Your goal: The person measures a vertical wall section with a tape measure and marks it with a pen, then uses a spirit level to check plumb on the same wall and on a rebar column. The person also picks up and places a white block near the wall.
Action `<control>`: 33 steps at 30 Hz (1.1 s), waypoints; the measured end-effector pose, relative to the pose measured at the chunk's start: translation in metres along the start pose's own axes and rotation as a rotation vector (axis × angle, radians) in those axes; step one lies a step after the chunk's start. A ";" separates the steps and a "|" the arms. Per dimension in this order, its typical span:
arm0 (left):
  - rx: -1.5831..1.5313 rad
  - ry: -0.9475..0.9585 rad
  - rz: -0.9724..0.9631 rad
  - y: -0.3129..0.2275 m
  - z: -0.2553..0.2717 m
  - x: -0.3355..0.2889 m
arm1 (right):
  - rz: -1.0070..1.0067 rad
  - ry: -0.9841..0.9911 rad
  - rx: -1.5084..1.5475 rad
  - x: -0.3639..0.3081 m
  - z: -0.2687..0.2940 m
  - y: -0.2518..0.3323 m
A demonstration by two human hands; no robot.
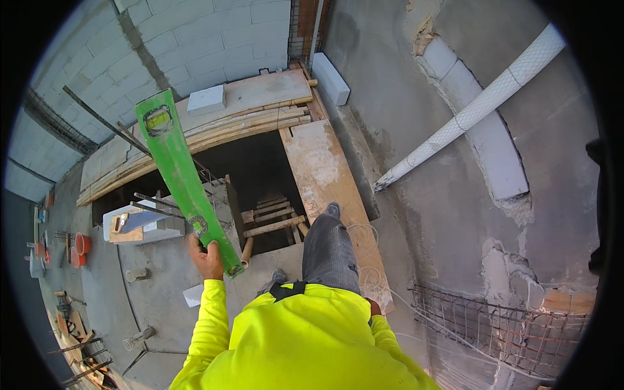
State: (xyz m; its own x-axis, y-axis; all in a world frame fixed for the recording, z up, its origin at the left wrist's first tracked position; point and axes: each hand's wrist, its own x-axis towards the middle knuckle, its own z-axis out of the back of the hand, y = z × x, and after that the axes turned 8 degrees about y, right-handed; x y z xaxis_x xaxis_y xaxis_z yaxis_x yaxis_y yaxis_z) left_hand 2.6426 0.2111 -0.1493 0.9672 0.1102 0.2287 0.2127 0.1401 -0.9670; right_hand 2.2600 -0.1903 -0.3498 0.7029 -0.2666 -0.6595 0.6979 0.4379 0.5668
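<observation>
My left hand (pixel 208 261) grips a long green spirit level (pixel 182 172) near its lower end, fingers closed around it. The level stands out in front of me, tilted to the left, with a yellow-green vial in its upper end. Beneath its middle are a concrete edge and several rebar ends. Only a small part of my right hand (pixel 374 307) shows beside my right hip; its fingers are hidden behind my bright yellow top. One of my feet rests on a plywood board (pixel 325 166) beside a dark floor opening, the other on the concrete.
A wooden ladder (pixel 276 218) stands in the opening, edged by stacked planks (pixel 260 123). A handsaw (pixel 136 221) lies on white blocks (pixel 170 227) to the left. Red buckets (pixel 82 244) sit farther left. At right are a mesh-wrapped white pipe (pixel 481 107) and a rebar cage (pixel 468 325).
</observation>
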 end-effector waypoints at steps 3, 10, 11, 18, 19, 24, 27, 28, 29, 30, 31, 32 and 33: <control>-0.071 0.021 0.085 0.015 -0.045 0.043 | -0.116 0.055 0.075 0.058 0.024 0.022; -0.110 0.083 0.174 0.048 -0.212 0.227 | -0.016 -0.136 -0.099 0.302 0.195 0.166; -0.098 0.108 0.199 0.043 -0.236 0.251 | 0.044 -0.143 -0.104 0.334 0.232 0.192; -0.174 0.153 0.173 -0.002 -0.372 0.403 | 0.632 -0.577 -0.112 0.465 0.531 0.456; -0.222 0.153 0.154 -0.006 -0.382 0.415 | 0.710 -0.691 -0.188 0.469 0.572 0.495; -0.074 0.106 0.190 0.007 -0.417 0.473 | 0.852 -1.123 -0.395 0.471 0.735 0.633; -0.027 0.125 0.160 0.029 -0.434 0.514 | 0.877 -1.348 -0.548 0.473 0.797 0.668; -0.010 0.127 0.169 0.037 -0.440 0.527 | 0.852 -1.405 -0.598 0.475 0.811 0.673; 0.004 0.128 0.168 0.044 -0.449 0.545 | 0.843 -1.404 -0.594 0.478 0.819 0.674; 0.019 0.136 0.164 0.050 -0.456 0.566 | 0.808 -1.400 -0.581 0.481 0.826 0.673; 0.056 0.166 0.127 0.055 -0.465 0.592 | 0.778 -1.407 -0.571 0.486 0.833 0.674; 0.090 0.193 0.100 0.059 -0.473 0.612 | 0.739 -1.416 -0.576 0.491 0.838 0.673; 0.106 0.231 0.077 0.060 -0.479 0.625 | 0.697 -1.417 -0.581 0.496 0.839 0.670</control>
State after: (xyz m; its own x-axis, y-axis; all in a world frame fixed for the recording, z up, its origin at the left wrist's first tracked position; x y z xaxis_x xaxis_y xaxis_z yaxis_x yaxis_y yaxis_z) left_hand 3.3264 -0.1833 -0.1178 0.9886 -0.1011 0.1114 0.1332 0.2439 -0.9606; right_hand 3.1917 -0.7495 0.1169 0.6210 -0.2658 0.7374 0.3097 0.9474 0.0808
